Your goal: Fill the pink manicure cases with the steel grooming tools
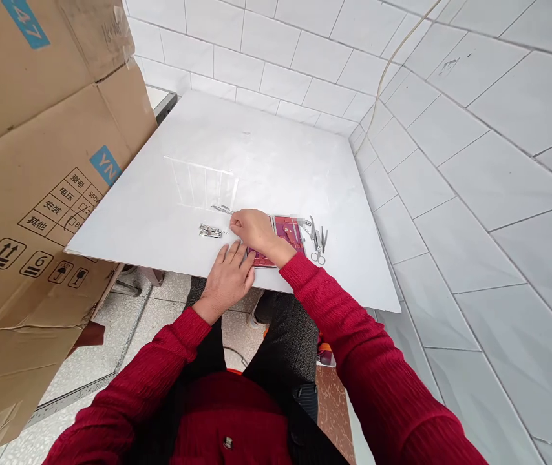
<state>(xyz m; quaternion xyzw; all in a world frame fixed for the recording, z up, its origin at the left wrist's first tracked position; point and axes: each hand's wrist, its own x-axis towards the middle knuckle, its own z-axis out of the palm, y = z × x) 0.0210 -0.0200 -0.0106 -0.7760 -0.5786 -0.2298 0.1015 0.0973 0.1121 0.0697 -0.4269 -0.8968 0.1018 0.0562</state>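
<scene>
A red manicure case (289, 231) lies unfolded on the white tabletop, partly hidden by my right hand and forearm. My right hand (253, 229) is closed above the case's left side, fingers pinched; what they hold, if anything, does not show. Just beyond it lies a thin metal tool (222, 208). My left hand (230, 274) rests at the table's near edge with fingers stretched out, close to the case's lower left corner. Small silver patterned pieces (211, 230) lie left of my hands. Right of the case are small scissors (318, 257) and other metal tools (315, 232).
A large cardboard box (38, 168) stands along the left side of the white table (280, 155). Tiled walls (479, 194) close off the back and right. A pale cable (381, 84) runs down the corner.
</scene>
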